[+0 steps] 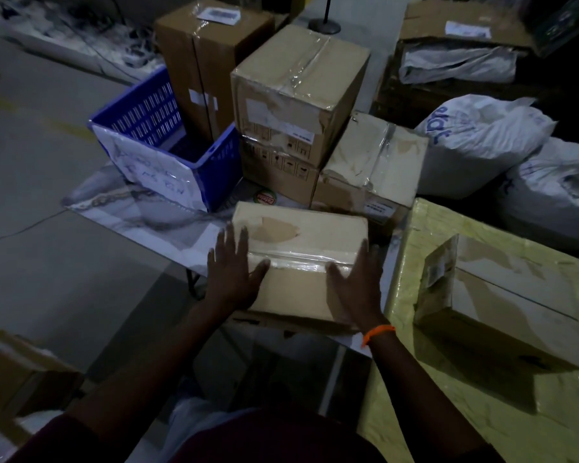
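Observation:
A taped cardboard box point(300, 242) lies on the marble-patterned table point(161, 222) in front of me. My left hand point(229, 270) lies flat with straight fingers against the box's left side, thumb on its top. My right hand point(356, 285) presses flat against the right side, thumb on top; an orange band circles that wrist. Both hands flank the box with fingers extended.
Behind stand stacked cardboard boxes point(295, 95), a tall box point(208, 58) and a blue plastic crate point(168, 145) with a paper sign. A yellow-green covered surface point(448, 396) on the right bears another box point(505, 305). White sacks point(482, 142) lie at far right.

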Available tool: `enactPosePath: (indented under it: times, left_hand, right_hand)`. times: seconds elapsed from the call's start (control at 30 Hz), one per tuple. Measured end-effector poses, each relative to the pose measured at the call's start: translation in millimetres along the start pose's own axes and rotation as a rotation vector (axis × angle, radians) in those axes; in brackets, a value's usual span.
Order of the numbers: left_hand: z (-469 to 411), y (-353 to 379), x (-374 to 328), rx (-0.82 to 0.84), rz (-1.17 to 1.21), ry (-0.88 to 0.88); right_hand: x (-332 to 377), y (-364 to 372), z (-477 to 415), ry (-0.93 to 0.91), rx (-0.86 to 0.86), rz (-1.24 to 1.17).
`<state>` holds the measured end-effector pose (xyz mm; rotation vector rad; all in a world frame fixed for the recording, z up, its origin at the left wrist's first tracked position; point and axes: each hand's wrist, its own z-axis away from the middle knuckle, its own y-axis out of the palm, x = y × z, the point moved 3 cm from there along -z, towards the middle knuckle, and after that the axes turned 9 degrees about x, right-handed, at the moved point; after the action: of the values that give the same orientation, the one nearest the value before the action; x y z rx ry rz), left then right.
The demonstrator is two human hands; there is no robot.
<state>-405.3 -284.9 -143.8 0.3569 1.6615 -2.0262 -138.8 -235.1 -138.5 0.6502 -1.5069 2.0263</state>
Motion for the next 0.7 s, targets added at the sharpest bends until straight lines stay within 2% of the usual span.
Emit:
enactPosePath:
  times: [0.07, 0.13, 0.23, 0.3, 0.53, 0.7]
  left_hand:
    - [-11, -13, 0, -0.012, 0.305, -0.123]
    - [-22, -30, -4, -0.018, 0.474, -0.126]
    - [-31, -43, -3, 0.063, 0.564, -0.101]
    - [-31, -48, 0, 0.042, 0.674, -0.116]
    - [-8, -71, -4, -0.191, 0.926, -0.179]
    - [3, -93, -10, -0.394, 0.96, -0.152]
  right_hand:
    - [-1, -13, -15, 0.123, -0.005, -0.39]
    - [5, -23, -28, 0.156, 0.051, -0.527]
    - [15, -29, -40, 0.14, 0.091, -0.557]
    - [22, -35, -36, 0.123, 0.059, -0.577]
    - [47, -62, -8, -0.048, -0.095, -0.627]
    - [56, -73, -7, -0.101, -0.21, -0.698]
